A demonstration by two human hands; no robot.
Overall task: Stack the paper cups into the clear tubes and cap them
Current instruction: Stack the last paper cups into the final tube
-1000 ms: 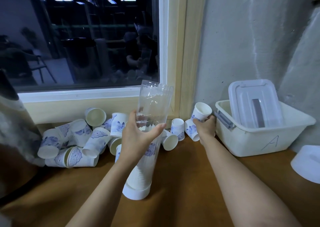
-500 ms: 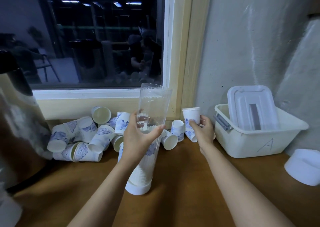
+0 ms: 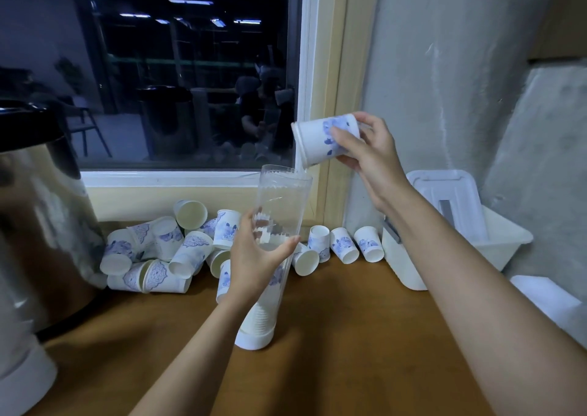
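A clear tube stands tilted on the wooden table, its lower end in a white cap, with stacked cups inside the lower part. My left hand grips the tube at mid-height. My right hand holds a white paper cup with blue print on its side, mouth facing left, just above and right of the tube's open top. A pile of loose paper cups lies under the window, with a few more cups to the tube's right.
A steel urn stands at the left. At the right sits a white bin with a lid leaning in it. Another white cap lies at the right edge. Window and wall close off the back.
My right hand has picked a cup up from the table near the bin and lifted it up to the tube's open top. My left hand still grips the tube.
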